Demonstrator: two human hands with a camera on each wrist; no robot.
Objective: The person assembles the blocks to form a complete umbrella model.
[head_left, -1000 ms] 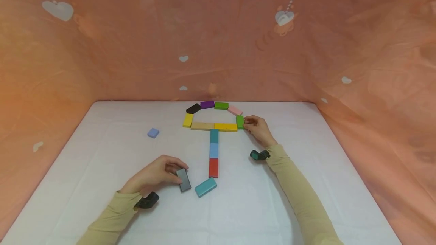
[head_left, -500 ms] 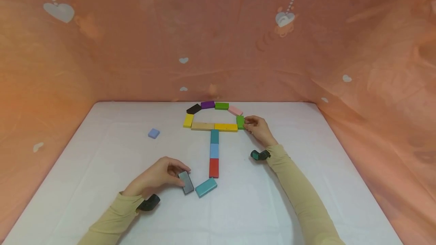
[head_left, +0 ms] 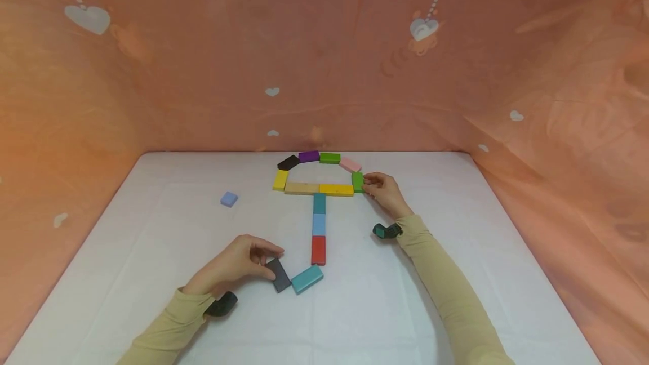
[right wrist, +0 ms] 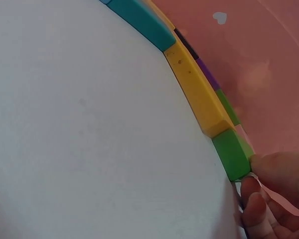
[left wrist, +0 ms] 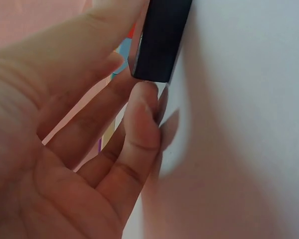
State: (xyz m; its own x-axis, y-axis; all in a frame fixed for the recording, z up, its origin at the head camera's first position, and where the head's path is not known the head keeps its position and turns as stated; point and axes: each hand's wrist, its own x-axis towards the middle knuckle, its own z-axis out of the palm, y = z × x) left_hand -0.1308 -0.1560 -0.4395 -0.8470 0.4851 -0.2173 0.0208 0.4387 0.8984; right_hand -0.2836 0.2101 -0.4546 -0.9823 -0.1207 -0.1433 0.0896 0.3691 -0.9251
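Observation:
A dark grey block (head_left: pixel 278 275) lies at the near left of a block figure, one end close to a teal block (head_left: pixel 306 280). My left hand (head_left: pixel 238 261) pinches it, with the thumb along its left side; in the left wrist view its dark side (left wrist: pixel 162 42) stands by the fingertips. Farther away, my right hand (head_left: pixel 386 192) holds the right edge of a green block (head_left: pixel 358 182) between thumb and fingers. That green block (right wrist: pixel 232 154) touches the end of a yellow block (right wrist: pixel 197 92) in the right wrist view. Part of the grip is hidden there.
Red (head_left: pixel 318 250), light blue (head_left: pixel 319 224) and dark teal (head_left: pixel 319 203) blocks form a straight stem below an arch of several coloured blocks. A loose lavender block (head_left: pixel 229 199) lies left on the white cloth (head_left: pixel 167 213). Pink fabric (head_left: pixel 314 61) hangs behind.
My left hand has moved slightly right and nearer with the grey block, which has gone from tilted to lying flatter beside the teal block. The right hand has stayed in place.

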